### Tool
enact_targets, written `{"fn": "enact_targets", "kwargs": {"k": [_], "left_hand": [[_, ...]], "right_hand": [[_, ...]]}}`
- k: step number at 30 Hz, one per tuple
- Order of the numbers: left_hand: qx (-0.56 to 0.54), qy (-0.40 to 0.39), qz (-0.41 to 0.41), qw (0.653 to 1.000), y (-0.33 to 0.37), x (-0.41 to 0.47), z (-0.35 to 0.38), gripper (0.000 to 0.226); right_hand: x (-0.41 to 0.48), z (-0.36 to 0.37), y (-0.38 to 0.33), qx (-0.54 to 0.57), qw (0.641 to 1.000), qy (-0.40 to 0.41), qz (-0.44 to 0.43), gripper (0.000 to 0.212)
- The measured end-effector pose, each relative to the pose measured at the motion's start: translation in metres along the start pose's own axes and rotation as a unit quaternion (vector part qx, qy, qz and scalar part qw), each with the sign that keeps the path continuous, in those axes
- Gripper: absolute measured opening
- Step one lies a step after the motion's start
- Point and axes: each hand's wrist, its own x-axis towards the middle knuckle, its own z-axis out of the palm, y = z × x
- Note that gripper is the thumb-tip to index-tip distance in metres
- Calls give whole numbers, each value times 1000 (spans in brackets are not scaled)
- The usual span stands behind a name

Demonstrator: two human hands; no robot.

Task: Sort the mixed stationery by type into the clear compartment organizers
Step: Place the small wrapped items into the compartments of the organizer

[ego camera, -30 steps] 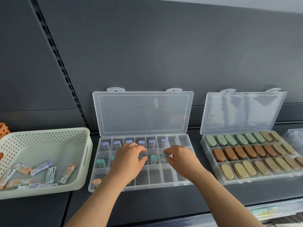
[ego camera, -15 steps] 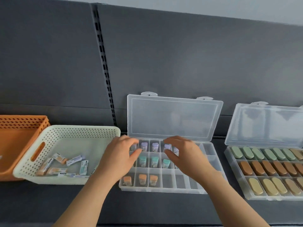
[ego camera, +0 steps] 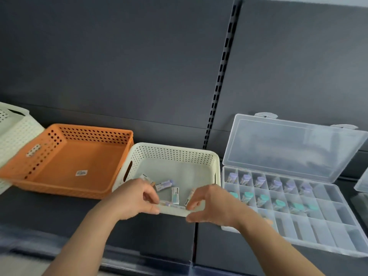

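A cream perforated basket [ego camera: 175, 154] holds several small labelled stationery pieces [ego camera: 175, 193]. My left hand [ego camera: 133, 198] reaches over its front rim, fingers and thumb pinching a purple-tipped piece [ego camera: 166, 203] that lies against the front wall. My right hand [ego camera: 211, 204] hovers at the same rim. Its forefinger is by an orange-tipped piece [ego camera: 189, 196], thumb apart, holding nothing. To the right the clear organizer [ego camera: 328, 226] lies open. It has purple-capped pieces [ego camera: 259, 181] in the back row and teal-capped ones [ego camera: 278, 204] in the second row.
An orange perforated basket [ego camera: 65, 164] with only a sticker in it stands left of the cream one. Another cream basket [ego camera: 12, 128] sits at the far left edge. A second clear box [ego camera: 361, 184] shows at the right edge. A dark back panel rises behind.
Both hands have left the organizer and moved left to the cream basket's front rim. The view has swung left, so the organizer with the oval pieces is out of sight.
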Motion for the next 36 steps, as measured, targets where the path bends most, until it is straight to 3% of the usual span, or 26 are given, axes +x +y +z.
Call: {"fn": "enact_targets", "kwargs": {"k": [5,10,14,21,27,32,36], "left_hand": [[17,14,36,999,-14,1,-6,15],[-34,134,117,983,2,8,-30,10],[-43,176,157,971,10,15,-49,11],[-74,155,150,974,2,16,-46,8],[-95,73,105,987,-7,17,-36,6],[-69,-33,76,994,-18,24,-18,17],[-87,-59,66,992,-27,35,-19,41]], "right_hand": [[6,12,-7,-29,999,32,26,16],[8,-14,-10,19,984,172,41,16],[8,-25,-20,10,972,232,27,17],[6,-22,-23,36,973,223,44,16],[6,-12,-18,69,985,129,95,10],[6,-3,-11,57,988,28,144,14],[13,-7,-12,80,986,34,141,25]]}}
